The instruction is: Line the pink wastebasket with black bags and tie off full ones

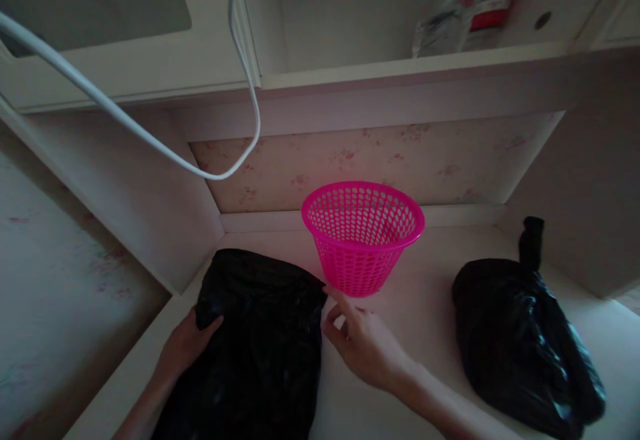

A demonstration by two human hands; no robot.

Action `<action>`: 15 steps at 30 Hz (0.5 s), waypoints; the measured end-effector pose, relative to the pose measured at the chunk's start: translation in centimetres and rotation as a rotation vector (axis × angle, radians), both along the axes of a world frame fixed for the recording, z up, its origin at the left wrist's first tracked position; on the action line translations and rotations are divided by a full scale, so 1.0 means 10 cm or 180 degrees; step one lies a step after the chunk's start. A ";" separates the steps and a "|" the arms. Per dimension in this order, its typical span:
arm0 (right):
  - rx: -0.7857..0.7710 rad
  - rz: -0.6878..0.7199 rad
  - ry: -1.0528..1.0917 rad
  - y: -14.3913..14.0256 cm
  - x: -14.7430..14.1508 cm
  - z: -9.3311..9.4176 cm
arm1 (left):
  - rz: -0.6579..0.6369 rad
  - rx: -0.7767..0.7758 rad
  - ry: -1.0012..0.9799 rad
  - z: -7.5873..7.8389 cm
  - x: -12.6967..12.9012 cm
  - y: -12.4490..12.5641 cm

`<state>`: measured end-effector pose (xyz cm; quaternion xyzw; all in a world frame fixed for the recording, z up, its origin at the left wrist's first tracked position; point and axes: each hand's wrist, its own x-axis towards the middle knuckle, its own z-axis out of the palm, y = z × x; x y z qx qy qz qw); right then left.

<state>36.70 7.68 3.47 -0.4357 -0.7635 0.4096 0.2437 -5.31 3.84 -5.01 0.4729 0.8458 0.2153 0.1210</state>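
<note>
Dim light. A pale bench [430, 307] sits in a floral-papered alcove [380, 160], a shelf [410, 67] above, a white cable [150, 140] hanging.

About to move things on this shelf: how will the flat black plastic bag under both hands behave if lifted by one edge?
The flat black plastic bag will probably be floppy: it lies wrinkled and limp on the pale shelf. It looks light, likely empty, unlike the bulging tied black bag. Its glossy film may slip, so the left hand and right hand would likely need a pinch.
</note>
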 end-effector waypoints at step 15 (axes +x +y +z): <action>0.3482 -0.0529 -0.0867 0.24 0.87 0.67 | 0.0573 0.0374 -0.1305 0.18 0.04 -0.29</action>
